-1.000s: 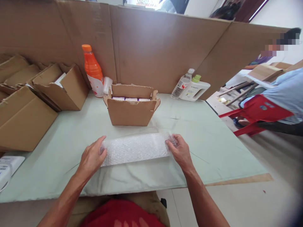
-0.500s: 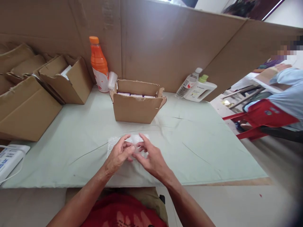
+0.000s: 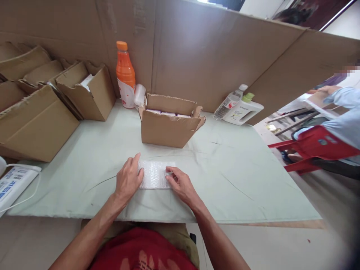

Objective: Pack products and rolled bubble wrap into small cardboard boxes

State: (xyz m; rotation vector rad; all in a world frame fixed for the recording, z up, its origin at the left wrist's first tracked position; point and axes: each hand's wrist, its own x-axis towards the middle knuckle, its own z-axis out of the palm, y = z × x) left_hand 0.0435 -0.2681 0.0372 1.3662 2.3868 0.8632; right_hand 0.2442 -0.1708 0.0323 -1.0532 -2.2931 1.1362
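A small folded pad of bubble wrap lies on the pale green table cover in front of me. My left hand rests on its left end with fingers curled over the edge. At the right end my right hand presses down on it with bent fingertips. Just behind the bubble wrap stands an open cardboard box holding several white and purple packs.
An orange bottle stands at the back by the cardboard wall. A clear bottle and a white jug lie at the back right. Cardboard boxes crowd the left. A white device sits front left. Another person sits on a red chair at right.
The long bubble wrap strip held stretched between both hands has been folded inward into a short pad. My hands came together, then moved to its two ends.
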